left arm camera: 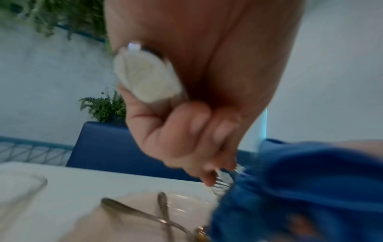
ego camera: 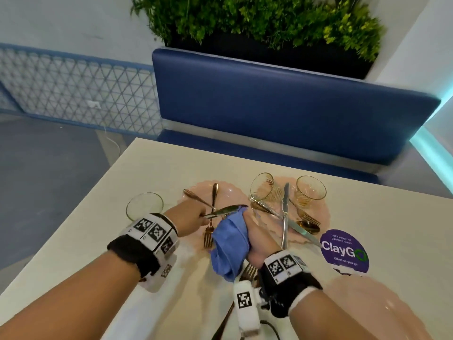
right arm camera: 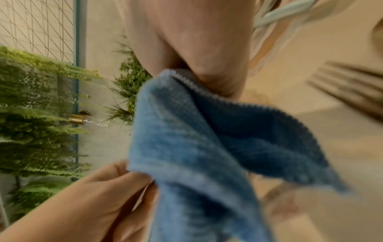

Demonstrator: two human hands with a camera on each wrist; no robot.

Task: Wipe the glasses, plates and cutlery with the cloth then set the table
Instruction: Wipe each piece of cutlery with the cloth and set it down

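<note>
L hand grips a silver knife by the handle, fingers curled tight round it; blade points right, held above the bench, tip going into the blue cloth. R hand holds that cloth bunched, fingers wrapped in it and closed on the fabric; cloth hangs down toward the near edge. R wrist view: cloth fills the middle, fabric pinched at the palm, L hand at lower left touching the cloth edge.

Under the hands, a pink plate w/ two gold utensil handles crossed on it; a gold fork lies tines toward the person, near edge of that plate. Clear glass stands left of the plate, just beyond the L wrist.

To the right, 2nd pink plate carries two gold-rimmed glasses, both tipped on their sides, plus a heap of cutlery: silver knives crossed, a gold spoon, a gold fork behind. Purple round sticker reads "ClayGo", near the plate's near-right edge. 3rd pink plate at lower right, close to the R forearm. Another fork's tines show just below the cloth.

Blue padded seat across the bench, green plants behind it.
</note>
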